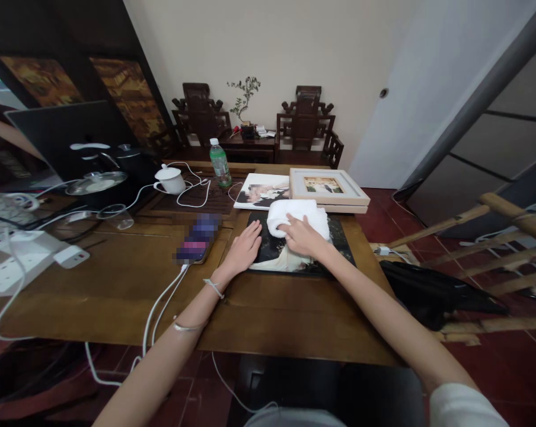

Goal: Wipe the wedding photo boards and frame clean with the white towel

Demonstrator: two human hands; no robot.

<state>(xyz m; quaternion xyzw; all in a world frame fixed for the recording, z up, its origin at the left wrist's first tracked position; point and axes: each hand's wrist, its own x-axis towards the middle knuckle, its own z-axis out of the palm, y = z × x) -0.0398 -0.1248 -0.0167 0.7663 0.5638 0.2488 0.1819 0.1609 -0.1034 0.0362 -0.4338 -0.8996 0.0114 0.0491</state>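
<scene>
A dark photo panel (274,252) with a pale, dress-like shape in its picture lies flat on the wooden table. My left hand (245,246) rests at its left edge, fingers stretched out and holding nothing. On top of the panel is a folded white towel (297,212). My right hand (304,236) grips the towel's near side, its fingers pressed into the cloth. The towel and my right hand cover part of the picture. Just behind the panel lie a white-edged photo print (261,193) and a light-framed picture (328,188), which partly overlap.
Left of my left hand, a phone (199,240) is plugged into a white cable. Farther left are a clear cup (117,217), a lidded white cup (169,179), a pot (98,185) and a power strip (16,264). A green-labelled bottle (220,163) stands at the back.
</scene>
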